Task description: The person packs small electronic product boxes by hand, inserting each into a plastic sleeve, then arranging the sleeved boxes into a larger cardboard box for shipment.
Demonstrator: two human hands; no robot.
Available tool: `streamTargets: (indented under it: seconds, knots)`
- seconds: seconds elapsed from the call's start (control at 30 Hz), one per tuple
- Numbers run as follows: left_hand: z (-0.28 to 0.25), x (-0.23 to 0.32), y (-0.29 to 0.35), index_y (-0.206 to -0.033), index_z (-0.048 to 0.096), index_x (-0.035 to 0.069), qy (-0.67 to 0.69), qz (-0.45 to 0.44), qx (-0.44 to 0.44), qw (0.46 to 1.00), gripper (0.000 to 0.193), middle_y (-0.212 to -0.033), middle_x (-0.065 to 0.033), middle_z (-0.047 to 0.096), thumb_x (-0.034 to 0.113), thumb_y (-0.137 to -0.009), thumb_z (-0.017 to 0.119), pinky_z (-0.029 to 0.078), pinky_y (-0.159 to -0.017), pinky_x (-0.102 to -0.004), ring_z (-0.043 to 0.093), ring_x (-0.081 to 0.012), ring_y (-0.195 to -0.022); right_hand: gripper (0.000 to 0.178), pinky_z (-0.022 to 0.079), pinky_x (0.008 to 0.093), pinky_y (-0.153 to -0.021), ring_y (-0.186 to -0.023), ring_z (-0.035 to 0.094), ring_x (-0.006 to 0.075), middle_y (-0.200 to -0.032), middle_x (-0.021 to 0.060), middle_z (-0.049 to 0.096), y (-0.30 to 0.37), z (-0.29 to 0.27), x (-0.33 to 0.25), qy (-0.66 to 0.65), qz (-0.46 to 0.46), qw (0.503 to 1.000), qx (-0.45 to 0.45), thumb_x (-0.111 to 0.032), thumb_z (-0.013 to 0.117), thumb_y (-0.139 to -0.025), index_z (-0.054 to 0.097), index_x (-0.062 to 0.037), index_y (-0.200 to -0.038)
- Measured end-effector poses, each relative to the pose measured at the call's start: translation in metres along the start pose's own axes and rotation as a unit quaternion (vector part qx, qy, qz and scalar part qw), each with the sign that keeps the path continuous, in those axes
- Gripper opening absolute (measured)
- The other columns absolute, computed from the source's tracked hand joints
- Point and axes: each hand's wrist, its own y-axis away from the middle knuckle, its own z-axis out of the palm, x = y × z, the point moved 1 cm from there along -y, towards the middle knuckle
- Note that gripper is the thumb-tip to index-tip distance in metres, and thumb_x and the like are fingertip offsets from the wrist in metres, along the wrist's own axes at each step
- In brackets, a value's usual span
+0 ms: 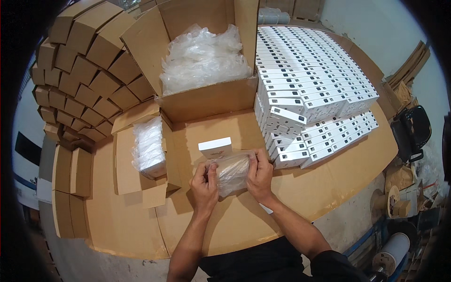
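Observation:
My left hand [206,185] and my right hand [259,175] are closed on the two sides of a clear plastic bag [233,173], with the thumbs on top. The bag is stretched between them over the table, and I cannot tell whether anything is inside it. Just beyond its upper edge stands a small white box [215,147], its lower part hidden by the bag. To the left, an open cardboard carton [130,162] holds several white boxes in plastic bags [149,145]. Behind my hands, a large open carton [206,101] holds a heap of clear plastic bags [204,58].
Many white boxes [324,98] stand in stacked rows at the right, one box [285,121] leaning against their front. Brown cartons [84,80] are piled at the far left. The cardboard-covered table [123,228] ends near my body. A black chair [412,131] stands beyond its right edge.

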Motion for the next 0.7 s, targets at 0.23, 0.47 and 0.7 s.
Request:
streamTargets:
  seconds: [0.23, 0.47, 0.7]
  knots:
    - [0.002, -0.006, 0.0, -0.1, 0.062, 0.0, 0.07, 0.038, 0.081, 0.994, 0.024, -0.083, 0.0015, 0.061, 0.021, -0.108, 0.058, 0.044, -0.064, -0.0254, 0.052, -0.0071, -0.074, 0.02, 0.042, 0.0406, -0.051, -0.051, 0.055, 0.0304, -0.064, 0.0197, 0.052, 0.006, 0.004, -0.002, -0.004, 0.0, 1.0, 0.007, -0.015, 0.049, -0.109, 0.057, -0.0006, -0.097]
    - [0.016, -0.003, 0.009, -0.095, 0.058, 0.001, 0.087, -0.002, 0.05, 0.995, 0.026, -0.077, 0.0018, 0.057, 0.023, -0.108, 0.057, 0.043, -0.061, -0.0266, 0.05, -0.0073, -0.07, 0.019, 0.046, 0.0414, -0.053, -0.054, 0.06, 0.0306, -0.066, 0.0189, 0.058, 0.008, 0.01, 0.0, -0.049, 0.03, 0.998, -0.011, -0.017, 0.052, -0.108, 0.055, 0.0007, -0.102]
    - [0.003, -0.011, 0.003, -0.086, 0.057, 0.001, -0.014, 0.02, 0.085, 0.996, 0.032, -0.069, -0.0059, 0.055, 0.022, -0.11, 0.052, 0.043, -0.058, -0.0322, 0.05, -0.0121, -0.062, 0.019, 0.042, 0.0347, -0.05, -0.053, 0.054, 0.0149, -0.063, 0.011, 0.056, 0.014, 0.014, 0.0, -0.046, -0.037, 0.998, -0.023, -0.017, 0.055, -0.107, 0.057, 0.0007, -0.102]
